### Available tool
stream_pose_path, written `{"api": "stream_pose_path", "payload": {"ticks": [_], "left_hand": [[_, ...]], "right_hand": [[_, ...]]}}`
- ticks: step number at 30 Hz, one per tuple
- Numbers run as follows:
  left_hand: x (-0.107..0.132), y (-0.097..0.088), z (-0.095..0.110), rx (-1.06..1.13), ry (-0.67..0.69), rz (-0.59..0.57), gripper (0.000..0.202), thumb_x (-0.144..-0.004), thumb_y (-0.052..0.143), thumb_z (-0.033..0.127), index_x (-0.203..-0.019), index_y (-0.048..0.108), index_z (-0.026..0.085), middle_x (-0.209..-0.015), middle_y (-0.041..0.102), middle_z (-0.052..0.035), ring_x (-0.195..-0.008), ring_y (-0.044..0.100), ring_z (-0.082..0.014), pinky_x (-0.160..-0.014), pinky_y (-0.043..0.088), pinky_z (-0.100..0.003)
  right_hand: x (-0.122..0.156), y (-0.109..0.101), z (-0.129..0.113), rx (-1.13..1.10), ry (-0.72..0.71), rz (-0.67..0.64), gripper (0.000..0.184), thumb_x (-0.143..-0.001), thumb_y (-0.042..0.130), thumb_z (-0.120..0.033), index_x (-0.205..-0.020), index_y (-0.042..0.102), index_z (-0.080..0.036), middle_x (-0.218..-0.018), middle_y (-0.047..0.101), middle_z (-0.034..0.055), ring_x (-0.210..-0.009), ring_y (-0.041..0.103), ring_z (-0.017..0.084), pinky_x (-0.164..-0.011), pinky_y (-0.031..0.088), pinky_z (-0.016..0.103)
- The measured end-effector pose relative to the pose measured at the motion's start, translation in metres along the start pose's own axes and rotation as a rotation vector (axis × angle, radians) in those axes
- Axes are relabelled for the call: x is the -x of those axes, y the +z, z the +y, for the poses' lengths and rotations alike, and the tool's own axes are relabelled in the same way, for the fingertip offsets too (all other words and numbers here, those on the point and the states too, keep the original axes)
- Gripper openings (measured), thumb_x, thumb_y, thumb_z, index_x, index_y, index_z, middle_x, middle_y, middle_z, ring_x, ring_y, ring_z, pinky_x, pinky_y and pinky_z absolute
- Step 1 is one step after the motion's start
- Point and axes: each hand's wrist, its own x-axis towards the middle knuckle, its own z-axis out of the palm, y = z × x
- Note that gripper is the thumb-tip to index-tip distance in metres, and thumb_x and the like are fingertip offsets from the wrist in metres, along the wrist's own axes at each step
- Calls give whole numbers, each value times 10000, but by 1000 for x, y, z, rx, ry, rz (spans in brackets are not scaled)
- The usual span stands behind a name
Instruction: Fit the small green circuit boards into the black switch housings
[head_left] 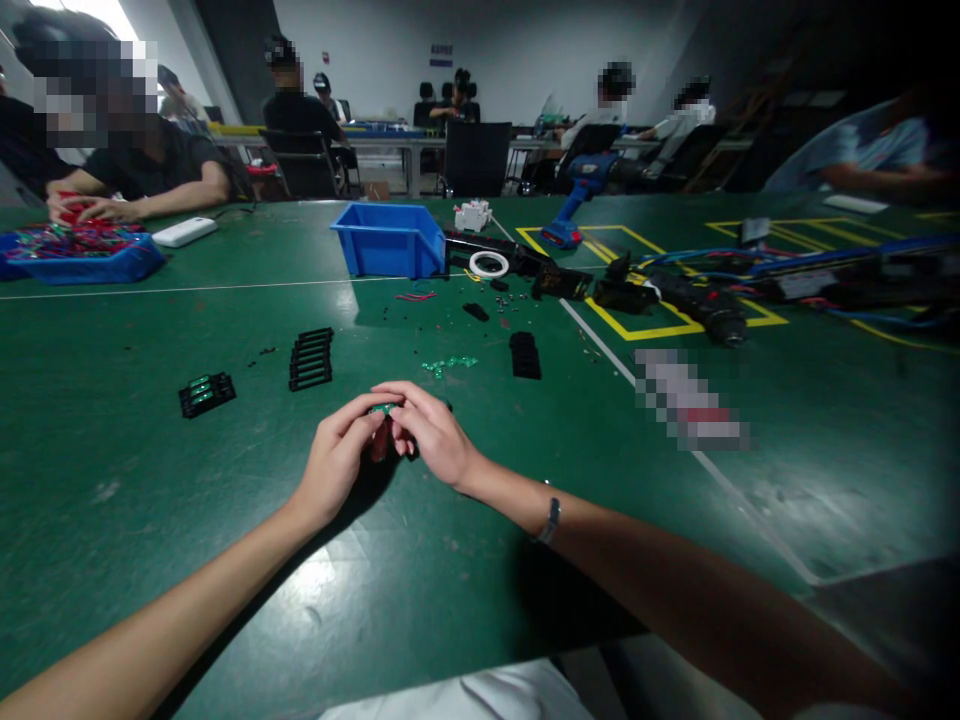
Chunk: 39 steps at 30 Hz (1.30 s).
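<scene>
My left hand (341,450) and my right hand (435,430) meet above the green table, both closed with thumbs and fingers around a small green circuit board (384,408). The fingers cover most of the board. Beyond them lies a scatter of small green boards (450,366). On the left are a black slotted frame (310,360) and a black holder with green boards in it (206,394). A stack of black plastic parts (524,355) lies to the right of the scatter.
A blue bin (390,245) stands ahead, near a white ring (488,264) and a blue cordless drill (581,200). Black tools and cables (697,300) spread to the right. At the left, a person's hands work over a blue tray of wires (90,265).
</scene>
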Motion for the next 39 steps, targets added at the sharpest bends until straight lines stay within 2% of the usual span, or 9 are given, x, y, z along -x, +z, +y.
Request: {"api": "stream_pose_path", "payload": {"ticks": [16, 21, 27, 39], "left_hand": [[0, 4, 9, -63, 27, 11, 264, -976, 586, 329, -1100, 739, 153, -656, 609, 4, -559, 489, -118, -525, 387, -226], [1, 5, 6, 11, 30, -27, 313, -1016, 515, 363, -1091, 726, 145, -717, 655, -26, -603, 523, -135, -565, 411, -245], [1, 4, 3, 158, 21, -39, 347, -1005, 457, 306, -1163, 709, 126, -722, 667, -39, -616, 546, -153, -580, 425, -266], [3, 1, 1, 59, 19, -34, 374, -999, 515, 320, -1282, 695, 155, -756, 652, -37, -673, 571, -159, -619, 449, -264]], "right_hand": [[1, 2, -3, -31, 47, -12, 317, -987, 479, -285, -1257, 595, -165, -713, 581, -25, -588, 534, 117, -538, 433, 236], [0, 0, 0, -16, 33, 0, 329, -1013, 469, -348, -1250, 602, -164, -707, 574, -23, -581, 537, 118, -532, 419, 241], [0, 2, 1, -71, 19, -1, 356, -1055, 416, -405, -1251, 591, -166, -705, 647, 5, -573, 547, 128, -512, 402, 241], [1, 4, 3, -68, -1, 71, 337, -1067, 423, -417, -1256, 592, -194, -684, 612, -16, -568, 540, 122, -526, 428, 243]]}}
